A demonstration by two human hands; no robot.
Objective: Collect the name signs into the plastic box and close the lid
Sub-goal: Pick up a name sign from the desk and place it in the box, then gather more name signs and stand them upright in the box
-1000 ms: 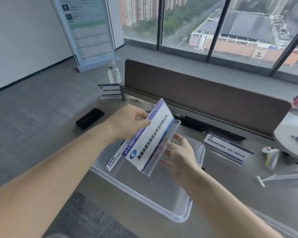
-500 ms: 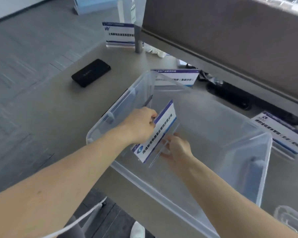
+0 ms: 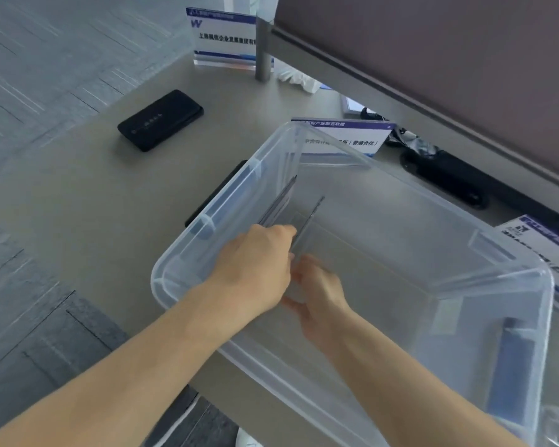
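Observation:
A clear plastic box (image 3: 362,156) stands open on the grey desk. Both my hands are inside it at its left end. My left hand (image 3: 255,266) grips the top edge of a name sign (image 3: 307,221), which stands on edge, seen almost edge-on, close to the left wall. My right hand (image 3: 320,295) touches the sign's lower end from the right; its grip is hidden. Another sign (image 3: 279,201) leans against the left wall. Further signs stand outside: one (image 3: 352,137) behind the box, one (image 3: 223,37) at the desk's far corner, one (image 3: 542,243) on the right.
A black phone (image 3: 160,119) lies on the desk left of the box. A brown divider panel (image 3: 449,59) on a metal post (image 3: 263,50) runs along the back, with black cables (image 3: 449,175) beneath it. The desk's front edge drops to grey carpet (image 3: 29,91).
The sign came down from above the box into its left end and turned from face-up to nearly edge-on. Both hands followed it down, and the view tipped towards the box.

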